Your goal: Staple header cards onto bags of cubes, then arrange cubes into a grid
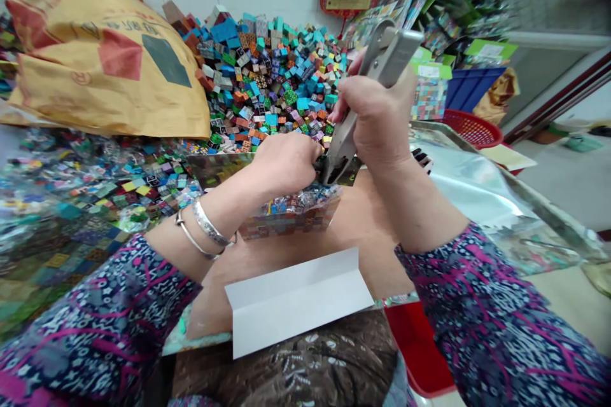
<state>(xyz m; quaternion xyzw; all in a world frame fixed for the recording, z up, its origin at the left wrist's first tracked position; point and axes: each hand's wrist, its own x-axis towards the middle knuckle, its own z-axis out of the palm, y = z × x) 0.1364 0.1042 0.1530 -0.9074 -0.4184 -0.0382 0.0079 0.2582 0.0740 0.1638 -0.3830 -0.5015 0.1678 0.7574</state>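
My right hand (377, 108) is wrapped round a grey metal stapler-like tool (344, 140), its jaw pointing down at the edge of a patterned box or bag (291, 222). Beside that jaw, my left hand (289, 162) is closed at the upper edge of the same package; what its fingers pinch is hidden. Clear plastic wrapping (305, 199) and small coloured pieces show in the package's opening. Nearer to me, a folded white card (300, 302) lies at the edge of the brown board (353, 222).
Small coloured blocks (267, 76) are heaped against the wall. A yellow sack (105, 70) lies at the left above wrapped pieces. At the right are a blue bin (472, 88), a red basket (470, 127) and silvery sheeting (477, 184). A red container (422, 356) is below.
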